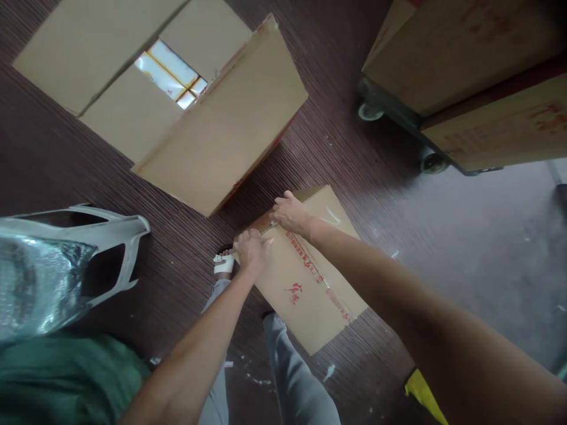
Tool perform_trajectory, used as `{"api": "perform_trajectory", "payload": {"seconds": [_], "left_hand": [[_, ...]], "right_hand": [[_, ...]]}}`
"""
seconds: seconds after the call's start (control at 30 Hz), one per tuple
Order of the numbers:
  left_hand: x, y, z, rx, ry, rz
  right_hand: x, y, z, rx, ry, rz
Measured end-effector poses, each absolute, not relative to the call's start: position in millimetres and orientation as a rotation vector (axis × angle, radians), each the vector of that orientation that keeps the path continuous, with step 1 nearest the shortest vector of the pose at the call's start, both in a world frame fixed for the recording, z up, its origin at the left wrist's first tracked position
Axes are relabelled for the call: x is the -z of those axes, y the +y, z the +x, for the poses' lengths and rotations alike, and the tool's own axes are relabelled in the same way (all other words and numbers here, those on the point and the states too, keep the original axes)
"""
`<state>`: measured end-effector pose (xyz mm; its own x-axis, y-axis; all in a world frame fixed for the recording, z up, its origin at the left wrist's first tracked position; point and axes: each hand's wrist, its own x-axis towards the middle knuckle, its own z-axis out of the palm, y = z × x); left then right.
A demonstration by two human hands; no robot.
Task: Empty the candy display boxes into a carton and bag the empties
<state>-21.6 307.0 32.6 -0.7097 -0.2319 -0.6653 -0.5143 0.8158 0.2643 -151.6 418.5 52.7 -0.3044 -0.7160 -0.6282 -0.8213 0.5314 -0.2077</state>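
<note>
A closed cardboard box (310, 277) with red printing and a printed strip of tape (305, 260) along its top seam sits on the floor in front of me. My left hand (253, 251) is bent over the box's far edge at its left corner, fingers curled against the cardboard. Just to its right, my right hand (290, 213) grips the same edge near the end of the tape seam. The fingertips of both hands are partly hidden behind the edge.
Beyond stands a bigger carton (225, 124) with its flaps spread, shiny wrapped packs (172, 68) showing inside. A wheeled trolley (398, 112) carries boxes at the upper right. At the left are a white plastic stool (128, 224), silvery wrapping (44, 283) and green cloth (66, 383).
</note>
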Motion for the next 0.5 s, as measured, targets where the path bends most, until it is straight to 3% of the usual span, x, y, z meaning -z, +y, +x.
{"api": "perform_trajectory", "payload": {"seconds": [0.33, 0.5], "left_hand": [[-29.2, 302.5, -22.5, -0.512, 2.333, -0.459], [-37.9, 299.9, -16.9, -0.564, 2.378, -0.432]], "right_hand": [[-46.3, 433.2, -156.4, -0.2, 2.11, -1.286], [-58.1, 477.2, -176.0, -0.151, 2.292, -1.081]]}}
